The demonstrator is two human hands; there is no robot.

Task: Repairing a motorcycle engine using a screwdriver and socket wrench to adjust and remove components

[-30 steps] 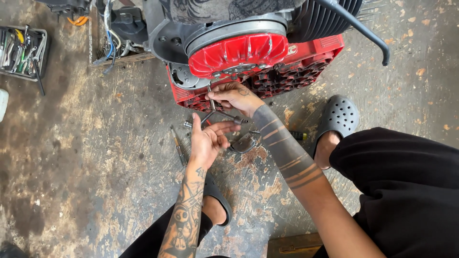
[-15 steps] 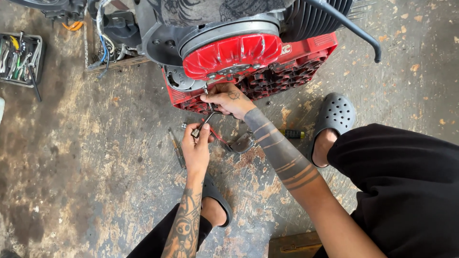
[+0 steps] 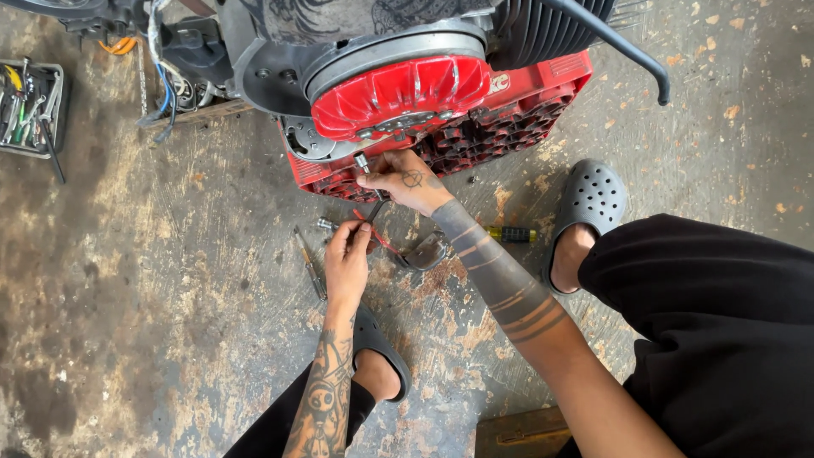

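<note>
A small engine with a red finned fan cover (image 3: 398, 89) rests on a red plastic crate (image 3: 509, 110). My right hand (image 3: 405, 180) is closed around a slim metal tool (image 3: 366, 170) whose tip points up at the underside of the red cover. My left hand (image 3: 348, 259) is lower down, its fingers pinched on a thin red wire (image 3: 383, 240) that runs toward a small metal part (image 3: 426, 251) on the floor.
A screwdriver (image 3: 309, 261) lies on the stained concrete left of my left hand; another tool with a yellow-green handle (image 3: 511, 234) lies right of my forearm. A tray of tools (image 3: 30, 108) sits far left. Black clogs are on both my feet.
The view has shifted closer to the engine. My left hand has gone from spread open to pinched on the red wire. My right hand stays at the cover's underside.
</note>
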